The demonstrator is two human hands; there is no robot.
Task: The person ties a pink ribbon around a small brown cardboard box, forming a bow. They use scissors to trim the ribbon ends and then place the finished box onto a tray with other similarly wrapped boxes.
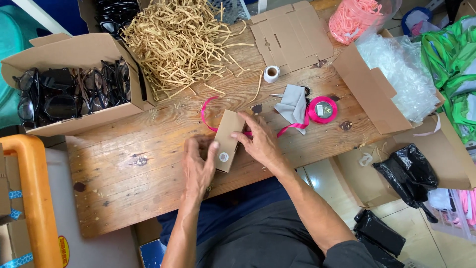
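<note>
scissors point(277, 95): mostly under grey cloth point(293, 105) | pink ribbon point(210, 110): partly behind small box point(228, 140)

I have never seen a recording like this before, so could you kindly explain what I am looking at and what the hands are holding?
This single picture comes from a camera worn on a person's head, looking down at their own bare hands over a worn wooden table. The left hand and right hand together hold a small brown cardboard box lying over a pink ribbon. Nearby lie a pink ribbon spool, a grey cloth, a heap of tan paper shreds, and an open carton of dark glasses.
</note>
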